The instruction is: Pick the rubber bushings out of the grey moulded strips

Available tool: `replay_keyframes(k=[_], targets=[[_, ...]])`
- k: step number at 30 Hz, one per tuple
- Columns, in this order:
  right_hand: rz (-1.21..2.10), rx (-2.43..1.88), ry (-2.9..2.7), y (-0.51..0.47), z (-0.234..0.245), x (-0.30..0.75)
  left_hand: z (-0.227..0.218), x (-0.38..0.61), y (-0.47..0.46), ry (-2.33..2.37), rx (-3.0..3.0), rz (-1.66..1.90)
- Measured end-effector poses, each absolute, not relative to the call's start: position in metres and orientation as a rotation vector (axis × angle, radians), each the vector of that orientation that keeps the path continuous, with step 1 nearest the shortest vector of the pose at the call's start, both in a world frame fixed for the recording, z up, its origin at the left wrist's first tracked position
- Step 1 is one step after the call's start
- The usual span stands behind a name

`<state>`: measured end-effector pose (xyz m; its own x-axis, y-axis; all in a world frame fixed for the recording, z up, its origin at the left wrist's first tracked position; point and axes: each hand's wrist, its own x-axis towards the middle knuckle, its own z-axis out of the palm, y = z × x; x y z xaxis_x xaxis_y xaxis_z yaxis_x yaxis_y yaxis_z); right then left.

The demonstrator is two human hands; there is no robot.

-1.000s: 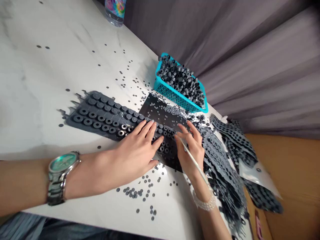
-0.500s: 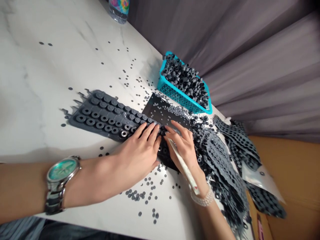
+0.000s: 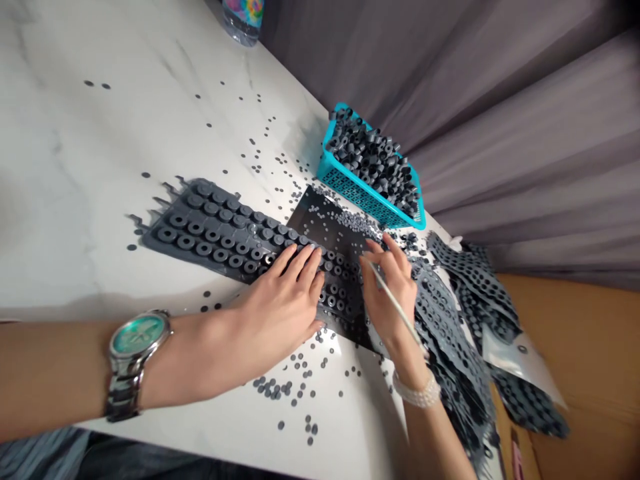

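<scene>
White marble bench [image 3: 100, 167], loose grey rubber discs [image 3: 273, 387] scattered across its surface. A grey rubber sheet [image 3: 210, 230] with rows of moulded rings lies flat on the bench, its right end resting on a black plate [image 3: 325, 223] that carries small discs. Left hand [image 3: 275, 300], steel wristwatch [image 3: 137, 340] on the wrist, is open and pressed flat on that end, fingers spread, not grasping. Right hand [image 3: 390, 293], pearl bracelet [image 3: 417, 397] on the wrist, is closed on a thin white pick [image 3: 395, 307], its tip at the plate's upper edge of the sheet. Beyond the plate sits a teal plastic basket [image 3: 345, 183] full of dark grey rubber rings [image 3: 373, 160]. Right of the right hand, a pile of punched grey sheets [image 3: 445, 333] lies over the bench edge.
</scene>
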<state>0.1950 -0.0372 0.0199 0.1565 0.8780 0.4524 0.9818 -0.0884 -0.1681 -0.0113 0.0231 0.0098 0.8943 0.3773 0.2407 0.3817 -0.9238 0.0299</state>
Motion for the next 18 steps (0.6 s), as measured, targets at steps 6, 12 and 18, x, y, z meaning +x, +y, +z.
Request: replay_keyframes(k=[6, 12, 18], targets=[[-0.323, -1.722, -2.074, -0.056, 0.022, 0.164, 0.004, -0.011, 0.023, -0.588, -3.034, -0.411], [-0.258, -1.673, -2.187, -0.054, 0.02, 0.165, 0.007, -0.01, 0.023, -0.62, -3.035, -0.383], [-0.271, -1.686, -2.286, -0.051, 0.02, 0.162, 0.011, -0.01, 0.023, -0.62, -3.042, -0.386]])
